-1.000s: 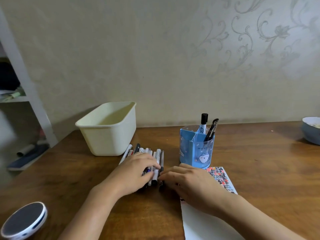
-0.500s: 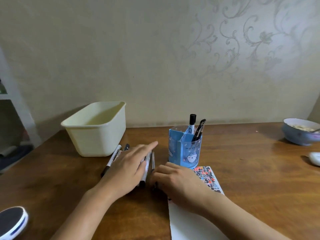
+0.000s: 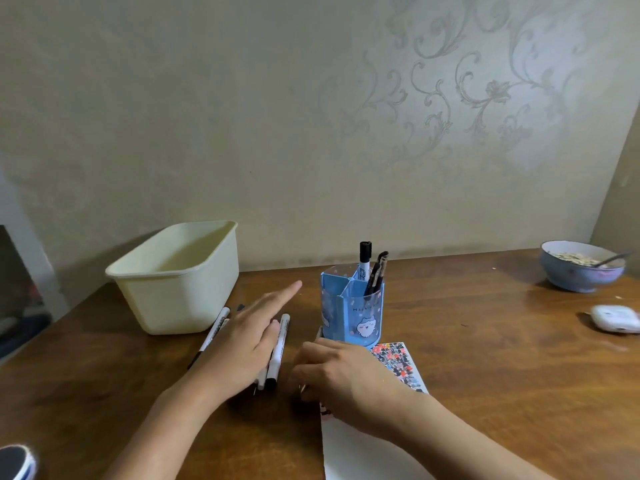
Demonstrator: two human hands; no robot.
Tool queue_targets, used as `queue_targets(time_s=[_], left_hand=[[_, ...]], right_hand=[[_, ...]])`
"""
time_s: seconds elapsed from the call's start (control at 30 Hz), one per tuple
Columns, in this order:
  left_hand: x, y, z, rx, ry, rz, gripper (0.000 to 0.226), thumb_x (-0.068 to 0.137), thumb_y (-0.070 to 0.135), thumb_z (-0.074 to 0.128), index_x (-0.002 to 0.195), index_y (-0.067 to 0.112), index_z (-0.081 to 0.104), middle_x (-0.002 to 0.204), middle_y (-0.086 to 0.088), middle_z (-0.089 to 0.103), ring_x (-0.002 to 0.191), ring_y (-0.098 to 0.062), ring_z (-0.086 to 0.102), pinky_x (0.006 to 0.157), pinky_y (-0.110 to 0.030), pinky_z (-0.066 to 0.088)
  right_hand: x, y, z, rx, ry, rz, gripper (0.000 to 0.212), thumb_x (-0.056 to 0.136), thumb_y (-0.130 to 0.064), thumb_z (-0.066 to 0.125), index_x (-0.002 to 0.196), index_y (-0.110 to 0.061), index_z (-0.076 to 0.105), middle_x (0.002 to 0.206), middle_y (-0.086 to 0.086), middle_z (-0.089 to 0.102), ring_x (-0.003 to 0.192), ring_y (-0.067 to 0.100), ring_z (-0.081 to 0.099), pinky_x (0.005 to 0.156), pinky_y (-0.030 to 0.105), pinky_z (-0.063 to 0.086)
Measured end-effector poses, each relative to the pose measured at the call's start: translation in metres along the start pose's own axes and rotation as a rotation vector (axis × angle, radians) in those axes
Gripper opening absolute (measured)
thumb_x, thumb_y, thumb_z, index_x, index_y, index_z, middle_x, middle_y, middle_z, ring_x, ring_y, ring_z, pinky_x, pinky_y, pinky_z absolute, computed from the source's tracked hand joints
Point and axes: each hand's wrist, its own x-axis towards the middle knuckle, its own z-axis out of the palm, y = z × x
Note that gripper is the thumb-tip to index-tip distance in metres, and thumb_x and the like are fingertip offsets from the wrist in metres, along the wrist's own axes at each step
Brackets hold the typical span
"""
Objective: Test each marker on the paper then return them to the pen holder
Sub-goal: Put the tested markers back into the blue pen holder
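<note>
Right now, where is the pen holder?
In the head view the blue pen holder stands mid-table, just beyond the right hand, at the far end of the paper and right of the cream bin.

A beige wall (image 3: pixel 207 116) fills the upper frame, its right part bearing a pale scrolling floral pattern (image 3: pixel 485 91) under a soft patch of light; a brown wooden table (image 3: pixel 485 358) spans the lower half. At the far left edge stands a white shelf upright (image 3: pixel 20 230).
</note>
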Motion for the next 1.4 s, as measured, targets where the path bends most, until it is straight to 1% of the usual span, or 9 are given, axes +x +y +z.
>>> queue_targets(time_s=[0.17, 0.3, 0.4, 0.57, 0.67, 0.93, 1.03, 1.2, 1.4], left_hand=[[0.009, 0.005, -0.002, -0.031, 0.002, 0.043, 0.061, 0.105, 0.013, 0.04, 0.144, 0.058, 0.029, 0.138, 0.051, 0.024, 0.126, 0.031, 0.019, 0.093, 0.009, 0.017], [0.019, 0.003, -0.002, 0.008, -0.046, 0.121, 0.046, 0.105, 0.036, 0.033, 0.147, 0.054, 0.03, 0.147, 0.041, 0.028, 0.137, 0.015, 0.026, 0.109, -0.008, 0.024], [0.025, 0.001, 0.002, 0.081, -0.085, 0.059, 0.056, 0.105, 0.017, 0.036, 0.148, 0.053, 0.026, 0.156, 0.026, 0.027, 0.143, 0.003, 0.026, 0.114, -0.021, 0.026], [0.023, 0.004, 0.01, 0.12, -0.132, 0.025, 0.064, 0.106, 0.015, 0.035, 0.149, 0.057, 0.013, 0.159, 0.023, 0.02, 0.144, 0.001, 0.022, 0.109, -0.016, 0.022], [0.02, 0.005, 0.011, 0.151, -0.14, 0.034, 0.068, 0.106, 0.02, 0.036, 0.147, 0.062, 0.002, 0.16, 0.027, 0.011, 0.147, -0.001, 0.019, 0.112, -0.021, 0.022], [0.013, 0.011, 0.012, 0.135, -0.119, 0.052, 0.073, 0.106, 0.021, 0.038, 0.142, 0.068, -0.004, 0.158, 0.028, 0.015, 0.142, 0.005, 0.021, 0.105, -0.013, 0.021], [0.012, 0.012, 0.012, 0.127, -0.123, 0.038, 0.075, 0.106, 0.02, 0.039, 0.142, 0.068, -0.004, 0.159, 0.027, 0.017, 0.146, -0.002, 0.022, 0.111, -0.02, 0.026], [0.011, 0.014, 0.012, 0.118, -0.135, 0.03, 0.078, 0.105, 0.016, 0.04, 0.141, 0.07, -0.004, 0.158, 0.026, 0.021, 0.146, -0.004, 0.024, 0.112, -0.025, 0.029], [0.01, 0.011, 0.011, 0.151, -0.151, 0.01, 0.082, 0.104, 0.015, 0.042, 0.142, 0.069, -0.007, 0.151, 0.021, 0.038, 0.139, -0.005, 0.037, 0.109, -0.026, 0.034]], right_hand=[[-0.002, -0.004, -0.017, 0.113, 0.211, 0.152, 0.012, 0.101, -0.024, 0.054, 0.112, -0.028, 0.053, 0.11, -0.005, 0.061, 0.095, 0.01, 0.057, 0.074, 0.025, 0.049], [-0.009, 0.004, -0.036, 0.145, 0.507, 0.265, 0.014, 0.099, -0.027, 0.053, 0.109, -0.03, 0.044, 0.1, -0.005, 0.068, 0.081, 0.009, 0.062, 0.064, 0.03, 0.053], [-0.013, 0.007, -0.05, 0.302, 0.681, 0.345, 0.017, 0.096, -0.043, 0.037, 0.11, -0.034, 0.04, 0.106, -0.009, 0.071, 0.089, 0.012, 0.069, 0.072, 0.033, 0.057], [-0.017, 0.016, -0.071, 0.37, 0.961, 0.3, 0.014, 0.105, -0.018, 0.047, 0.111, -0.029, 0.041, 0.098, -0.013, 0.07, 0.083, 0.001, 0.069, 0.067, 0.016, 0.054], [-0.018, 0.023, -0.081, 0.379, 1.053, 0.318, 0.02, 0.104, -0.009, 0.047, 0.11, -0.027, 0.041, 0.097, -0.011, 0.07, 0.08, 0.004, 0.069, 0.065, 0.016, 0.053], [-0.022, 0.038, -0.073, 0.304, 0.98, 0.441, 0.017, 0.105, -0.02, 0.049, 0.117, -0.029, 0.04, 0.095, -0.005, 0.07, 0.077, 0.006, 0.069, 0.062, 0.028, 0.056], [-0.023, 0.039, -0.07, 0.256, 0.908, 0.481, 0.025, 0.104, -0.022, 0.05, 0.124, -0.032, 0.038, 0.094, -0.006, 0.072, 0.078, 0.005, 0.069, 0.064, 0.026, 0.056], [-0.025, 0.039, -0.065, 0.073, 0.838, 0.512, 0.016, 0.099, -0.029, 0.055, 0.115, -0.029, 0.052, 0.09, -0.018, 0.067, 0.071, 0.0, 0.064, 0.06, 0.028, 0.055], [-0.024, 0.04, -0.06, -0.051, 0.789, 0.498, 0.019, 0.097, -0.027, 0.058, 0.116, -0.024, 0.059, 0.099, -0.01, 0.073, 0.074, 0.008, 0.066, 0.059, 0.032, 0.056]])
